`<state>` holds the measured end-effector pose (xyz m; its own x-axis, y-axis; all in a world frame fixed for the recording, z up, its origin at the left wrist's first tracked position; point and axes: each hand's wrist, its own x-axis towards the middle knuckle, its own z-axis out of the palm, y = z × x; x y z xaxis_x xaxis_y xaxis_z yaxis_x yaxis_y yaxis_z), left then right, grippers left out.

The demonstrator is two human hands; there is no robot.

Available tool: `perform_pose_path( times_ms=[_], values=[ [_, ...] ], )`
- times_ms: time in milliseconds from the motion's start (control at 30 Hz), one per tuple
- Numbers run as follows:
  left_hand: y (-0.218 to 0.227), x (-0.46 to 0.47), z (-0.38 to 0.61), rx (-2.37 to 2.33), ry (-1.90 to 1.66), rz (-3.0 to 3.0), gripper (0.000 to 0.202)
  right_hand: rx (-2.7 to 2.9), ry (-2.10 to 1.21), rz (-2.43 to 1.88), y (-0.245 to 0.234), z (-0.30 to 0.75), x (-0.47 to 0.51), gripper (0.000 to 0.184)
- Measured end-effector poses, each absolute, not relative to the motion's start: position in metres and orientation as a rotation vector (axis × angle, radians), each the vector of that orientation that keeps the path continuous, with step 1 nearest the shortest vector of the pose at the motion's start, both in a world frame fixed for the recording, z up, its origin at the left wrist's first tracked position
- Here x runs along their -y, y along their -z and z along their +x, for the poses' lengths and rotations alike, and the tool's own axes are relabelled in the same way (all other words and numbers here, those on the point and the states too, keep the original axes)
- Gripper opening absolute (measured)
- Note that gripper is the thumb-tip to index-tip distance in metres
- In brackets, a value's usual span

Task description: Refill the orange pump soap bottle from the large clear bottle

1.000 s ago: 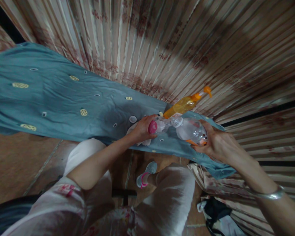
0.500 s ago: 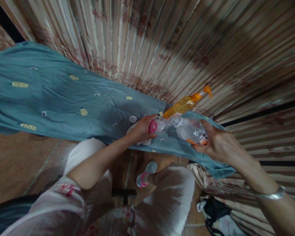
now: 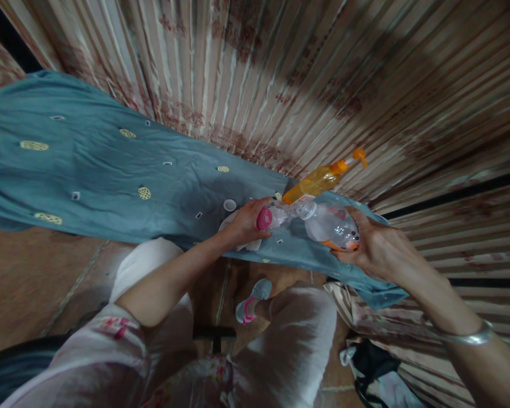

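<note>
Steadiness matters here: the left hand [image 3: 243, 222] has its grip closed on a small pink-ended bottle [image 3: 274, 216], and the right hand [image 3: 376, 246] grips a rounder clear bottle [image 3: 334, 226]. The bottles meet neck to neck just above the cloth-covered desk [image 3: 153, 170]. Keep the mouths aligned and the tilt gentle. A white cap [image 3: 229, 205] lies loose nearby, and an orange pump bottle [image 3: 317, 181] stands close behind.

The clear bottle [image 3: 331, 226] looked like glossy, see-through plastic, and so did the orange pump bottle [image 3: 318, 181]. The teal cloth [image 3: 110, 170] over the desk was matt and creased. The curtain [image 3: 280, 73] was a ribbed, faintly shiny fabric.
</note>
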<state>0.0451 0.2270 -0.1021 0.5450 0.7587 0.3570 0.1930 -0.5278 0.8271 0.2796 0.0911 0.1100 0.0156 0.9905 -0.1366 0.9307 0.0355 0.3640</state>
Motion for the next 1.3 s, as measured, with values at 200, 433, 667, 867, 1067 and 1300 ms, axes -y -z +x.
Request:
perform_pose_path(
  times_ms=[200, 433, 667, 867, 1067, 1300],
  values=[
    [0.105, -0.228, 0.045, -0.748, -0.930, 2.053, 0.088, -2.016, -0.287, 1.906, -0.106, 0.288, -0.093, 0.082],
    [0.106, -0.228, 0.046, -0.741, -0.950, 2.048, 0.088, -2.039, -0.337, 1.882, -0.101, 0.294, -0.093, 0.082],
    [0.097, -0.225, 0.044, -0.768, -0.932, 2.057, 0.088, -2.072, -0.403, 1.861, -0.099, 0.296, -0.092, 0.079],
    [0.101, -0.225, 0.044, -0.757, -0.958, 2.055, 0.088, -1.998, -0.394, 1.881, -0.100, 0.292, -0.092, 0.083],
    [0.106, -0.229, 0.046, -0.753, -0.931, 2.047, 0.090, -1.962, -0.358, 1.897, -0.100, 0.290, -0.092, 0.084],
    [0.111, -0.230, 0.045, -0.728, -0.958, 2.030, 0.092, -1.981, -0.407, 1.872, -0.099, 0.290, -0.091, 0.081]
  ],
)
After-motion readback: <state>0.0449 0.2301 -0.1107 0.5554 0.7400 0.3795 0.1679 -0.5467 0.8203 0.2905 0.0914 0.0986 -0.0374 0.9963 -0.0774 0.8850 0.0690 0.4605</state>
